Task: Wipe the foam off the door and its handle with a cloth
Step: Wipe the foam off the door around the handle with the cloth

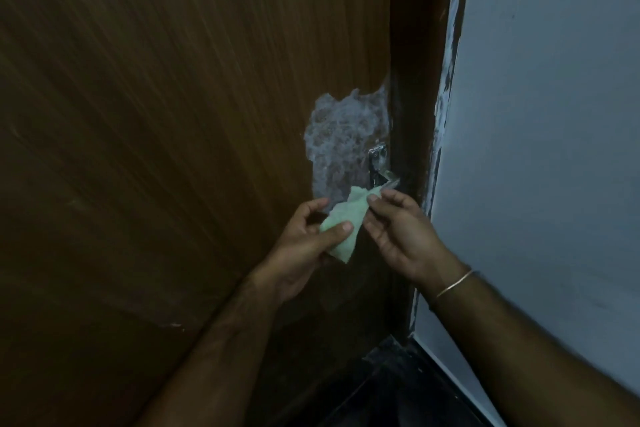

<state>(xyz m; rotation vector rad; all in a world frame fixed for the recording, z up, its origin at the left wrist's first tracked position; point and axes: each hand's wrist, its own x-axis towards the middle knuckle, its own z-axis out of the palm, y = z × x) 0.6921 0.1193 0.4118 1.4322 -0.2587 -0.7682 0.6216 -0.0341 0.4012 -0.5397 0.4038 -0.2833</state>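
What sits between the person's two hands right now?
In the head view, the pale green cloth spans the gap: the left hand grips its lower part, the right hand pinches its upper corner, just below the foam.

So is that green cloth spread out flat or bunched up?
Bunched up. The cloth is crumpled between both hands, left hand gripping its lower part and right hand pinching its top.

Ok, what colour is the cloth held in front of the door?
Pale mint green, plain with no pattern; the cloth shows best in the head view, the only view.
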